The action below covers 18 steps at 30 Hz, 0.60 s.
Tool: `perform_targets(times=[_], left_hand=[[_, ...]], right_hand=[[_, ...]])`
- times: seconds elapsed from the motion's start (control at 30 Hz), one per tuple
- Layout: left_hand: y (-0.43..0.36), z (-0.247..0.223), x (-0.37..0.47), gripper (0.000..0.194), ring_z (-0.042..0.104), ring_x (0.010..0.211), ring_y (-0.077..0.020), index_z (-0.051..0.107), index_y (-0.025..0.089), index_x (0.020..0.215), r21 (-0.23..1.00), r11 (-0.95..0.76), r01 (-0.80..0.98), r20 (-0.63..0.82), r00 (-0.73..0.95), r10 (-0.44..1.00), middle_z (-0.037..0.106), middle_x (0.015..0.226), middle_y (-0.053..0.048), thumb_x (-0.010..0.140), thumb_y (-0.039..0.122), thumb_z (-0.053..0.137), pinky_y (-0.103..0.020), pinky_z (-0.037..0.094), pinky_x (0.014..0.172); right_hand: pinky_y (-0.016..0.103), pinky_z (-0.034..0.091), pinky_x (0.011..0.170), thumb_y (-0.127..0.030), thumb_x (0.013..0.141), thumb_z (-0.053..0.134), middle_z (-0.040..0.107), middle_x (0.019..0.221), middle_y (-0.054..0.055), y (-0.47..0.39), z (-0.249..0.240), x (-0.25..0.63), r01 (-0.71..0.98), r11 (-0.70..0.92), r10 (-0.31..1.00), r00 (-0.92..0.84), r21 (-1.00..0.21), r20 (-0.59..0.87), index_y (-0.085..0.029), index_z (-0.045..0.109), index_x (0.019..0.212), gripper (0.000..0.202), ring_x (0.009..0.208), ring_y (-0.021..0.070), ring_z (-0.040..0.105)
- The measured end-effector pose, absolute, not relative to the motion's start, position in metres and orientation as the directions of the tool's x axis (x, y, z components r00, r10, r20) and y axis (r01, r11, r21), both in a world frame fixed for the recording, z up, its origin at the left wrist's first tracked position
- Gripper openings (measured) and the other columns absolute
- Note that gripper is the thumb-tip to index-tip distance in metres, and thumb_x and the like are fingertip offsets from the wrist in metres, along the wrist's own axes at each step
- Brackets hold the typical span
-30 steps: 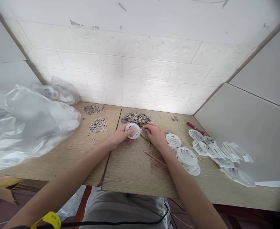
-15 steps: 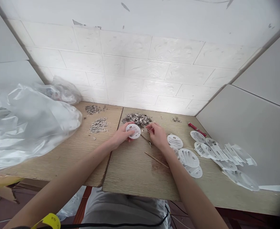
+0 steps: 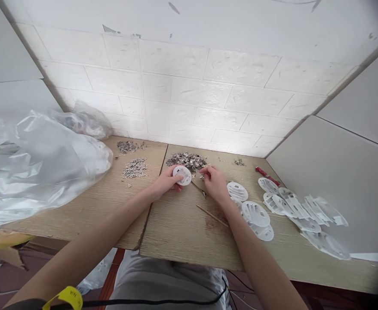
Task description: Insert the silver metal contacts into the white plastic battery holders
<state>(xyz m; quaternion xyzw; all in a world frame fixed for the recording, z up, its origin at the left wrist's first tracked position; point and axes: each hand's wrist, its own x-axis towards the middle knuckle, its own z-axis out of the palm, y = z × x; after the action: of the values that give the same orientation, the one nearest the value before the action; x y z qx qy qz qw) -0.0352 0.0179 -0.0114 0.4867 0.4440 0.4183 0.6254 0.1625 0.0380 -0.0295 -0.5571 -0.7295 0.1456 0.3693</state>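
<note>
My left hand (image 3: 165, 184) grips a round white plastic disc (image 3: 182, 172) with slots moulded in it, thumb on its face, tilted up above the table. My right hand (image 3: 215, 184) is just to the right of the disc, apart from it, its fingers curled into a pinch; whatever they hold is too small to make out. Behind both hands lies a heap of small metal clips (image 3: 187, 161), a few loose ones in front. Between the hands lies a thin pointed tool (image 3: 199, 189), perhaps tweezers. A thin wooden stick (image 3: 212, 215) rests nearer my body.
More slotted white discs (image 3: 256, 213) lie beside my right forearm, with a longer row (image 3: 300, 206) farther right. A red tube (image 3: 267, 175) is behind that row. Two small metal-part piles (image 3: 135, 168) and a large plastic bag (image 3: 53, 159) occupy the left.
The view has shifted slightly. The disc stays in my left hand, and my right hand keeps its pinch close to the metal heap with hardly any movement.
</note>
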Motion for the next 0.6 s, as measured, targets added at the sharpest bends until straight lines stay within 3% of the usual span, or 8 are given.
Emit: perform_targets(times=[0.23,0.47,0.6], left_hand=[[0.016,-0.01,-0.034,0.042,0.061,0.078,-0.0138,0.057,0.017,0.116,0.965,0.196,-0.177,-0.149,0.247,0.958,0.062,0.104,-0.008,0.075,0.013,0.066,-0.025,0.059,0.058],[0.017,-0.012,-0.034,0.037,0.062,0.083,-0.0161,0.058,0.016,0.113,0.966,0.204,-0.158,-0.16,0.252,0.954,0.063,0.107,-0.009,0.077,0.011,0.063,-0.026,0.06,0.061],[0.018,-0.014,-0.035,0.037,0.063,0.084,-0.0167,0.058,0.017,0.112,0.965,0.21,-0.158,-0.165,0.257,0.952,0.063,0.11,-0.01,0.076,0.013,0.066,-0.027,0.06,0.063]], right_hand=[[0.034,0.045,0.076,-0.016,0.084,0.039,0.06,0.093,0.009,0.033,-0.023,0.156,0.647,0.402,0.888,-0.104,-0.648,0.448,-0.016,0.066,0.091,0.028,0.078,0.0195,0.057],[0.031,0.048,0.069,-0.024,0.077,0.05,0.064,0.091,0.005,0.031,-0.02,0.153,0.392,0.246,0.964,-0.007,-0.886,0.265,-0.018,0.061,0.093,0.02,0.072,0.0162,0.06],[0.03,0.048,0.067,-0.024,0.072,0.054,0.068,0.092,0.004,0.028,-0.017,0.152,0.277,0.208,0.977,-0.009,-0.938,0.214,-0.019,0.061,0.087,0.017,0.067,0.0136,0.058]])
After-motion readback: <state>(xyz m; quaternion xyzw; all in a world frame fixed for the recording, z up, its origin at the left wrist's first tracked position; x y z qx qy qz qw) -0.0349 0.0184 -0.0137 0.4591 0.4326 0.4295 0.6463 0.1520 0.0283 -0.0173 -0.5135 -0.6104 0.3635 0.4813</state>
